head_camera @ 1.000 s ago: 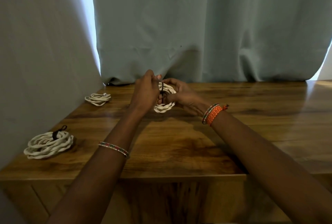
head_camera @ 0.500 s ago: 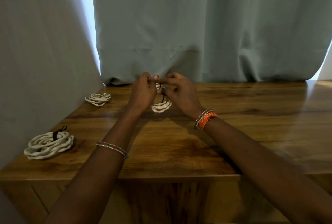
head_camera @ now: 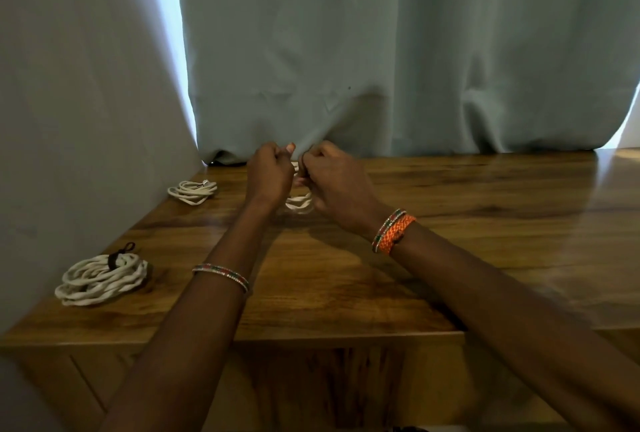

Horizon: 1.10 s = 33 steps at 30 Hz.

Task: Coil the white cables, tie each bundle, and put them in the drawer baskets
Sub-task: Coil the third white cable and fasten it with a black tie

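A small white coiled cable sits upright at the back middle of the wooden top, mostly hidden between my hands. My left hand and my right hand are both closed around it, fingertips pinching a dark tie at its upper edge. A thick twisted white coil with a dark tie lies flat at the near left. A thinner white coil lies at the far left. No drawer baskets are in view.
The wooden cabinet top stretches to the right. A grey-green curtain hangs along the back edge and another drape closes the left side. Below the front edge is the cabinet front.
My right hand turned over from under the coil to above it. Both hands rose and closed in on the tie, and the coil now stands more upright.
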Tool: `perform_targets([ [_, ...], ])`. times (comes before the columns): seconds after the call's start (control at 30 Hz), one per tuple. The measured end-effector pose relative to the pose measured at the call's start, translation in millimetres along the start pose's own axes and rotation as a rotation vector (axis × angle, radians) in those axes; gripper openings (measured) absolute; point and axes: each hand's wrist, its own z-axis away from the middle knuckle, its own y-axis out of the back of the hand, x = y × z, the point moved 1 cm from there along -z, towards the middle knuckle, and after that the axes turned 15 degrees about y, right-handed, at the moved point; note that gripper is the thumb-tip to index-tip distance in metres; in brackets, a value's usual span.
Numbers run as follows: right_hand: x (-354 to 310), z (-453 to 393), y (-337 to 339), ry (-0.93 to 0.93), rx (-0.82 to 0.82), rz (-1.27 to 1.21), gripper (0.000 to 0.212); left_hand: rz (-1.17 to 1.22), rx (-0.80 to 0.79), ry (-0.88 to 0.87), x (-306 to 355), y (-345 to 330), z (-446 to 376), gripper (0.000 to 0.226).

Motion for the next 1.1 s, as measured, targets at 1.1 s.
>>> perform_targets([
  [1.1, 34.6, -3.4, 5.1, -1.186, 0.404, -1.179, 0.013, 0.213, -0.024, -0.557, 24.3, -0.2, 38.9, 0.015],
])
